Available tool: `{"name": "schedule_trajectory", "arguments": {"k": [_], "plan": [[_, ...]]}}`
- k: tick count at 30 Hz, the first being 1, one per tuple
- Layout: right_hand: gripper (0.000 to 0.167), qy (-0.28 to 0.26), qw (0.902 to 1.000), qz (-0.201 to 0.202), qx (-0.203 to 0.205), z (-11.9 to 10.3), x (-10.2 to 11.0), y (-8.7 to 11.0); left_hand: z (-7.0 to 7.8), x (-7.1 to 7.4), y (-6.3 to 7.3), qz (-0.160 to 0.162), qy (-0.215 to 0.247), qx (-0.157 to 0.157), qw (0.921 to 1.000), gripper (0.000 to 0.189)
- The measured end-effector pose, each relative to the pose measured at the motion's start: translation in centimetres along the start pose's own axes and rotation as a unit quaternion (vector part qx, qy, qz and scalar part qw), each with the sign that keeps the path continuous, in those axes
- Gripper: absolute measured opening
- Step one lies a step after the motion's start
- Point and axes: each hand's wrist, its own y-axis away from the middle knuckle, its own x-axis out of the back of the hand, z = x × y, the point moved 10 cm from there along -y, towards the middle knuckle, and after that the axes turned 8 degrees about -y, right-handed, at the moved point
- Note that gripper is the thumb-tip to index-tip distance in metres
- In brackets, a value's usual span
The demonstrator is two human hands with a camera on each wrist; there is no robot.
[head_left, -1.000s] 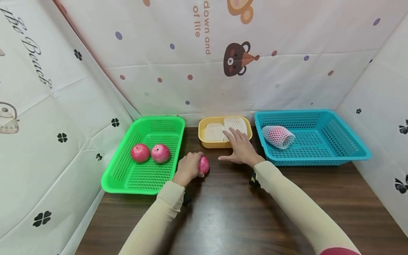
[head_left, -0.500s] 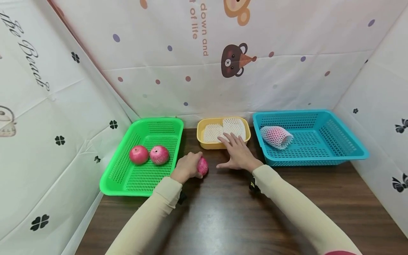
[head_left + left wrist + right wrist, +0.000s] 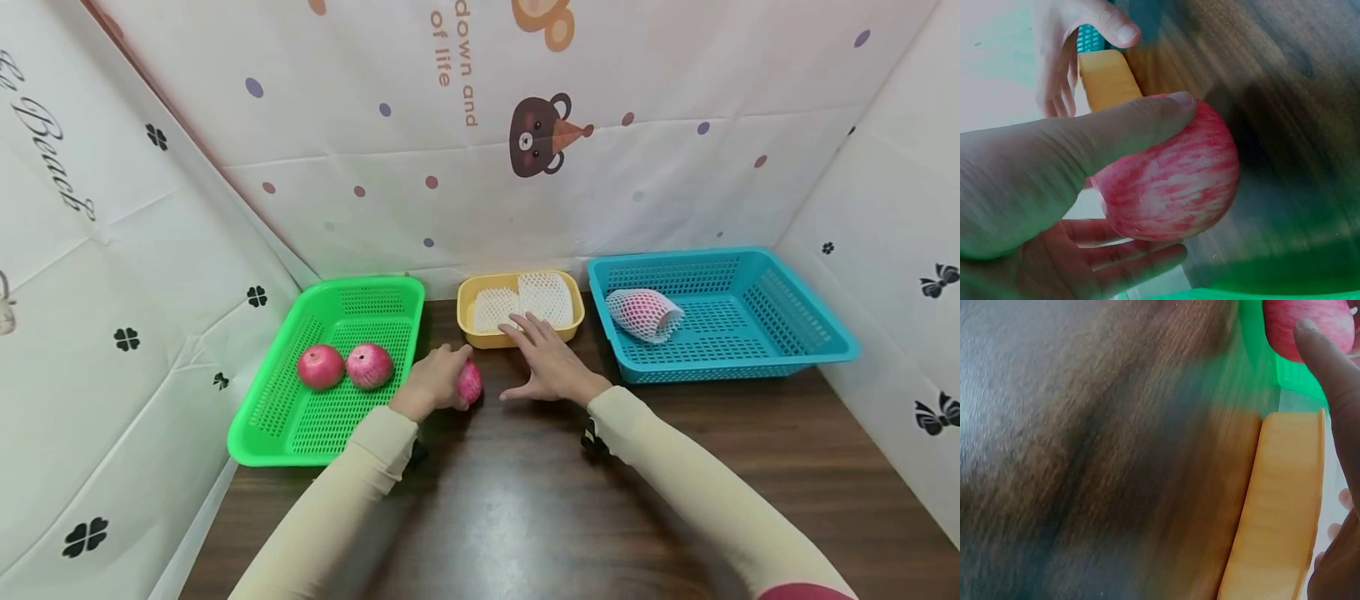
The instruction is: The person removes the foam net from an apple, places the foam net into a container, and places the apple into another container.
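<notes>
My left hand (image 3: 435, 380) grips a pink-red streaked apple (image 3: 1179, 187) over the table just right of the green basket. In the left wrist view its thumb lies across the apple's top and the fingers spread below. My right hand (image 3: 553, 367), fingers spread and holding nothing, is at the front of the small yellow box (image 3: 491, 340); its fingertips overlap the rim in the head view. White foam nets (image 3: 545, 298) lie in that box. In the right wrist view, the right thumb (image 3: 1325, 359) overlaps the apple.
On the left, the green basket (image 3: 315, 437) holds two apples (image 3: 321, 367) side by side. To the right, a blue basket (image 3: 750, 367) contains one apple in a foam net (image 3: 645, 315). A printed white cloth (image 3: 420, 217) hangs behind and along both sides of the wooden table (image 3: 510, 508).
The head view has shifted slightly. My right hand's thumb has come a little toward the front and left. My left hand keeps its grip on the apple in nearly the same place.
</notes>
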Motion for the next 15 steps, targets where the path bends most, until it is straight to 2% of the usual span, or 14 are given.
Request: {"name": "schedule_trajectory", "arguments": {"k": [6, 15], "plan": [[0.121, 0.0, 1.0, 0.004, 0.008, -0.3, -0.1, -0.1, -0.1, 0.4, -0.2, 0.001, 0.021, -0.028, 0.9994, 0.084], [0.122, -0.014, 0.9998, 0.004, 0.012, -0.5, 0.0, -0.3, -1.4, 2.8, -0.1, 0.048, 0.044, -0.054, 0.9964, 0.091]]}}
